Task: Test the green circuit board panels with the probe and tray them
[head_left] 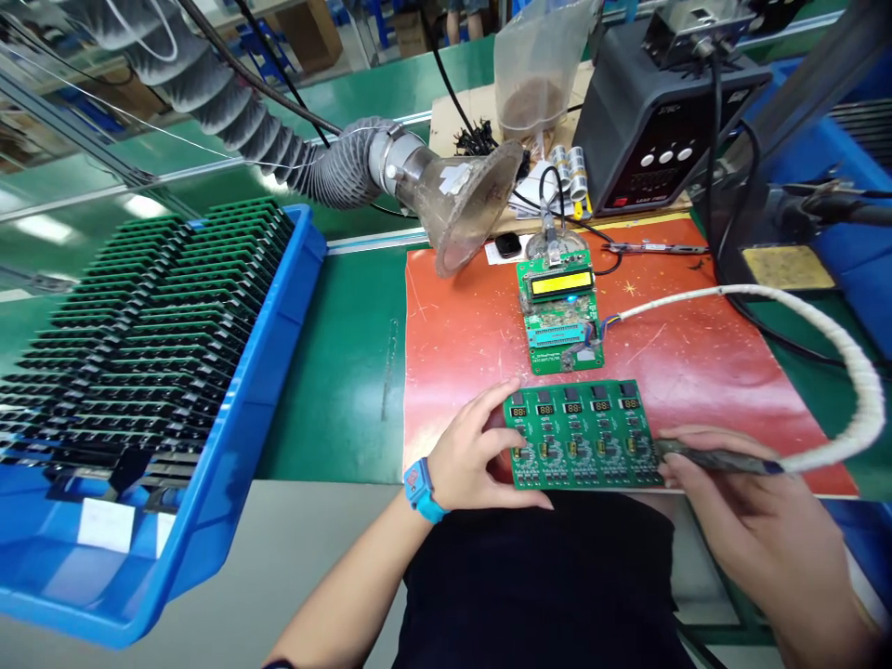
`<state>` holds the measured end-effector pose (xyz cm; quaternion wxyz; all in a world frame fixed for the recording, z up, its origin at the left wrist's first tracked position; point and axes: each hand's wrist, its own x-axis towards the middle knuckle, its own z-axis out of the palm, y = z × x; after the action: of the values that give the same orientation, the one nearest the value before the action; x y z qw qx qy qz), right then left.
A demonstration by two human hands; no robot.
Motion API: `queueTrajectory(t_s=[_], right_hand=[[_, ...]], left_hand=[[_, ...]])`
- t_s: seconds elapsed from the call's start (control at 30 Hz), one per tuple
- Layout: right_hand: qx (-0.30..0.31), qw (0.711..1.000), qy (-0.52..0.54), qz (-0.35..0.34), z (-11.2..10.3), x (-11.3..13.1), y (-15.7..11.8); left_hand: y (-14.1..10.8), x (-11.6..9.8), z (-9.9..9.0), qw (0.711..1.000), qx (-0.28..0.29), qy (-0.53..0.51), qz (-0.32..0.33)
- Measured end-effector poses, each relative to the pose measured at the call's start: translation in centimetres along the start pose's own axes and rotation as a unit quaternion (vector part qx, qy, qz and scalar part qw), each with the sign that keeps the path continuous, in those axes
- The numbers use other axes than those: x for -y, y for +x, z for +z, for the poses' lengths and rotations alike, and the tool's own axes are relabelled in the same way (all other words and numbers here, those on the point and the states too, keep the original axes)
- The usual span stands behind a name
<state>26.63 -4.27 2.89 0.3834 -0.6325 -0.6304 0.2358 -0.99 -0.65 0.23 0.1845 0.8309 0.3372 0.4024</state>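
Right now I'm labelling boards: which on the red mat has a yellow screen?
The farther board, wired to the white cable; the nearer board, between left hand and right hand, has five small displays.

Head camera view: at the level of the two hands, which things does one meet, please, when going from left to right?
Blue bin holding circuit boards → blue wristband → left hand → green circuit panel → right hand.

Left hand was kinda spread at 9 o'clock on the circuit panel, right hand had a corded probe at 3, LCD board at 12.
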Motion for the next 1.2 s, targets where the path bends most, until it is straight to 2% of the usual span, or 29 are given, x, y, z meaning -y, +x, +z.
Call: queueTrajectory(t_s=[0.13,0.53,0.67,0.77,0.9,1.2], right_hand=[[-0.002,1.0,-0.014,-0.013,0.04,0.22,0.13],[0.003,1.0,0.017,0.011,0.13,0.02,0.05],[0.011,0.999,-0.028,-0.025,-0.09,-0.5,0.25],[0.01,0.997,-0.051,-0.053,-0.13,-0.61,0.27],[0.006,1.0,-0.02,-0.012,0.0,-0.23,0.15],[0.006,1.0,-0.009,0.003,0.15,0.31,0.19]], left_hand=[[-0.1,0.01,0.07,1.0,-0.009,0.001,0.005],[-0.13,0.13,0.29,1.0,-0.005,-0.004,-0.008],[-0.24,0.09,0.18,1.0,0.004,-0.021,-0.019],[-0.15,0.02,0.1,1.0,0.024,0.0,0.004],[0.1,-0.12,0.05,0.998,0.058,0.026,0.003],[0.02,-0.13,0.28,0.998,0.057,0.01,-0.029]])
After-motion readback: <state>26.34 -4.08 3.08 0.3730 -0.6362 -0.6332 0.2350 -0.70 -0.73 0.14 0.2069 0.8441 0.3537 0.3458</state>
